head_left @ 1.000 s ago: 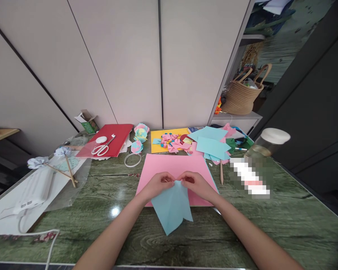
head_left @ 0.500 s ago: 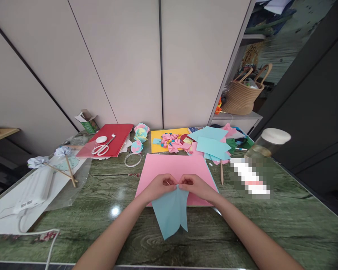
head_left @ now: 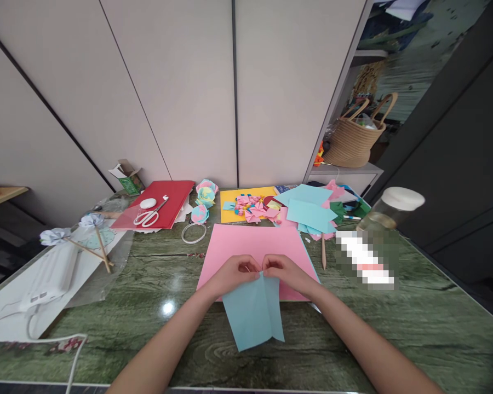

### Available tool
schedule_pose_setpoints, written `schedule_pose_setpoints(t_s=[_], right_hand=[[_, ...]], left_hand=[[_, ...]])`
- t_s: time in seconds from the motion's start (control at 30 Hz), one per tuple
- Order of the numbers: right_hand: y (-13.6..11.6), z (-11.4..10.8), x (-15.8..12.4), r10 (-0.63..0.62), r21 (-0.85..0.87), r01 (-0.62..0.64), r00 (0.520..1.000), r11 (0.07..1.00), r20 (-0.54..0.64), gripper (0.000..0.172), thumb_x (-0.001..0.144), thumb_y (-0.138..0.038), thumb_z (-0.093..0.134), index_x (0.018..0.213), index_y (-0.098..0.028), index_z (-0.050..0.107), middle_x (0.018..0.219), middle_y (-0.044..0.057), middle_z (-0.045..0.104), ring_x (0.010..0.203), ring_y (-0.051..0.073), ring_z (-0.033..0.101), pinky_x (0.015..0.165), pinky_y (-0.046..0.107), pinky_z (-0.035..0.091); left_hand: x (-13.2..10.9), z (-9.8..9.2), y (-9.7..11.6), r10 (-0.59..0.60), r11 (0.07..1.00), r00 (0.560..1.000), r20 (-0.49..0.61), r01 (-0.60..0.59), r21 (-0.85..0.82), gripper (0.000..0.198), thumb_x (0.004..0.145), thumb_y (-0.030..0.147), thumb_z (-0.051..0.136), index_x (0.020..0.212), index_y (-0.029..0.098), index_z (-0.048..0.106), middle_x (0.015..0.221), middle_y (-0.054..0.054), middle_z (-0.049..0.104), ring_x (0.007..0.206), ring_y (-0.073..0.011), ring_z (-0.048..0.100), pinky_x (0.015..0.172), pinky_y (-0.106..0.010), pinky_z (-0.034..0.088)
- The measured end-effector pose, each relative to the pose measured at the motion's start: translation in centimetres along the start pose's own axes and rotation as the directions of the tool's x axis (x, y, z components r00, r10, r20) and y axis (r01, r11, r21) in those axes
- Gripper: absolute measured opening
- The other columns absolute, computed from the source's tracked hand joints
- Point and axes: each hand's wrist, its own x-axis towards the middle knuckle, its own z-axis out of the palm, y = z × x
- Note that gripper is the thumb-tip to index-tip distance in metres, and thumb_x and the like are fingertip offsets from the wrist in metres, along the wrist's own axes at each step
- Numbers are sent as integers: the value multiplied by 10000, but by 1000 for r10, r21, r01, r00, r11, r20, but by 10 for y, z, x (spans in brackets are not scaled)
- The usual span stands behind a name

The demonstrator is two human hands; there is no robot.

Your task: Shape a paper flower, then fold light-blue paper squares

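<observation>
A light blue sheet of paper [head_left: 254, 314] hangs folded over the near edge of a large pink sheet [head_left: 254, 243] on the green marble table [head_left: 394, 328]. My left hand [head_left: 230, 273] pinches the blue paper's top edge from the left. My right hand [head_left: 285, 272] pinches the same top edge from the right. The fingertips of both hands almost meet at the fold in the middle. The paper's lower part points toward me.
Behind the pink sheet lie a yellow sheet with small paper flowers [head_left: 250, 207], blue sheets [head_left: 310, 210], a red folder with white scissors [head_left: 150, 213], a tape ring [head_left: 193, 233] and a pencil [head_left: 323, 253]. A lidded glass jar [head_left: 388, 216] stands right; paper flowers on sticks [head_left: 90, 238] lie left.
The blue paper's folded halves have spread wider at the bottom than half a second ago. Both hands stay pinched at its top edge, shifted slightly.
</observation>
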Motion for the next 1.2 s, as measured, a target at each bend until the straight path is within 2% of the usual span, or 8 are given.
schedule_pose_setpoints(t_s=[0.3,0.57,0.7,0.83,0.97,1.2], right_hand=[[-2,0,0,19,-29,-18,999,999,27,50,639,-143,448,603,-177,451,601,-40,399,612,110,365,548,217,256],[-3,-1,-1,-17,-65,19,999,998,39,46,659,-141,472,625,-171,479,620,-40,437,618,107,389,556,215,280],[-5,-4,-2,-13,-89,15,1000,996,18,41,697,-179,501,659,-168,514,640,-30,464,635,114,415,569,219,309],[-8,-5,-5,-8,-101,17,996,995,85,67,724,-198,506,713,-165,564,670,-18,501,647,116,433,588,226,325],[-10,-4,-7,13,-120,3,991,993,131,72,729,-211,516,718,-170,575,653,-26,492,622,107,416,559,217,304],[-10,-2,-8,35,-140,-12,987,990,156,67,725,-212,517,698,-171,563,635,-38,471,597,97,394,541,211,291]], left_hand=[[-1,2,2,-31,998,999,44,33,-46,167,709,261,611,831,148,630,805,-30,605,753,-135,529,687,-244,392],[-2,-2,4,-70,996,995,67,74,-58,227,691,291,635,861,140,623,797,-28,587,741,-129,513,676,-235,383],[-2,-3,4,-128,991,984,125,131,-17,239,699,342,621,823,138,618,723,-2,551,681,-116,481,610,-215,351],[-4,-2,1,-139,990,973,183,137,23,227,708,363,600,726,137,600,643,25,498,615,-97,424,565,-203,313],[-4,-2,2,-162,987,959,233,153,55,233,713,379,587,731,146,594,649,26,492,615,-98,417,551,-197,311],[-3,-2,4,-133,989,955,266,110,102,239,734,385,560,734,150,603,648,24,486,622,-99,412,552,-192,314]])
